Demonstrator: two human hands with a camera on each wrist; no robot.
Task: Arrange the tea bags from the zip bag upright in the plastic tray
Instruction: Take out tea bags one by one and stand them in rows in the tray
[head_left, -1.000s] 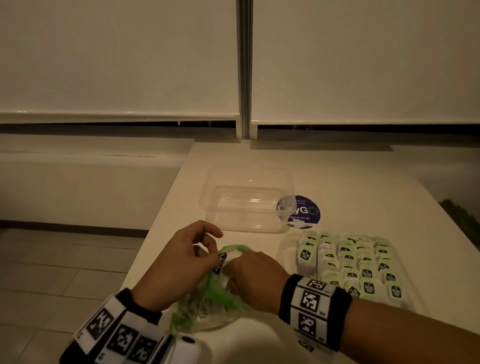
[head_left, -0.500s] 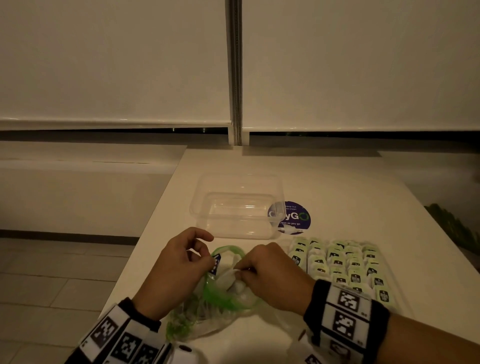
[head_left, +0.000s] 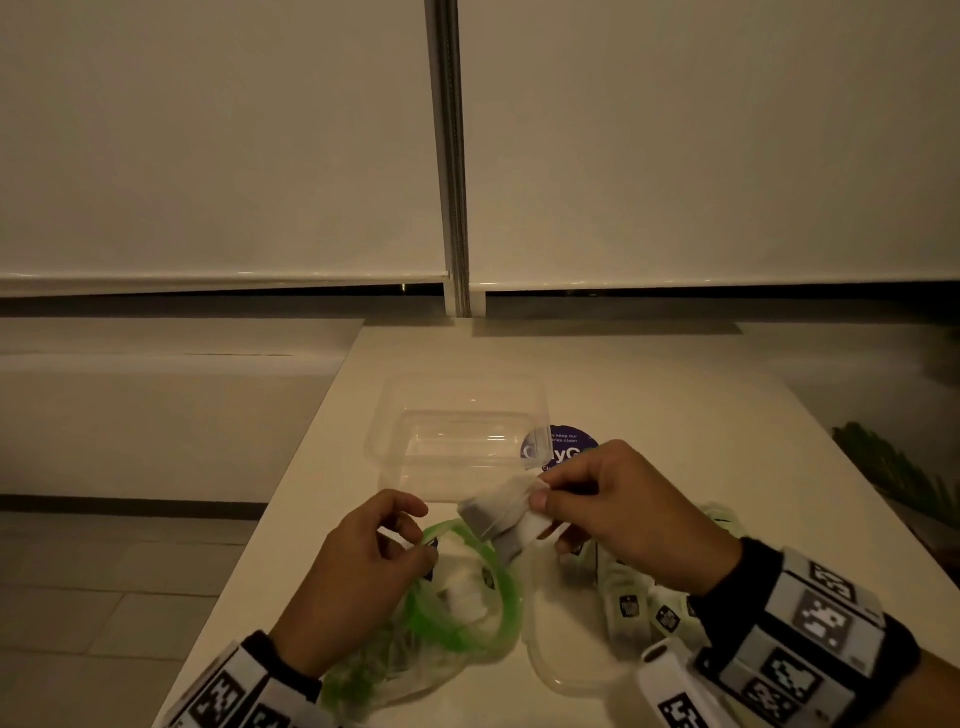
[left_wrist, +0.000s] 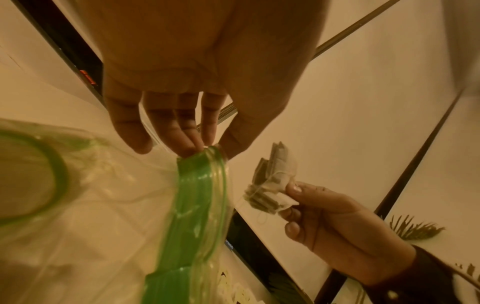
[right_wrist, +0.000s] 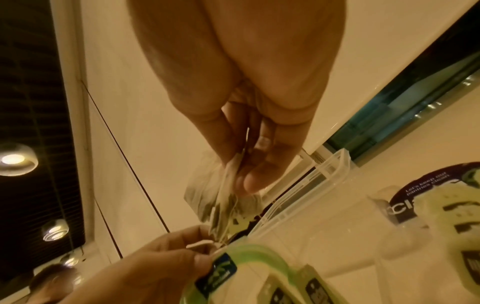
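A clear zip bag with a green zip strip lies open at the table's near edge. My left hand pinches its rim. My right hand pinches a small bunch of tea bags lifted just above the bag's mouth, strings trailing down. A few white tea bags remain inside the bag. The clear plastic tray stands behind the hands with nothing in it. A second tray filled with upright green-tagged tea bags sits under my right wrist.
A round purple sticker lies right of the clear tray. The table's left edge drops to a tiled floor. A dark plant stands beyond the right edge. Closed blinds hang behind the table.
My right hand has come out of the zip bag with a bunch of tea bags and risen up and to the right. My left hand keeps its hold on the bag's rim.
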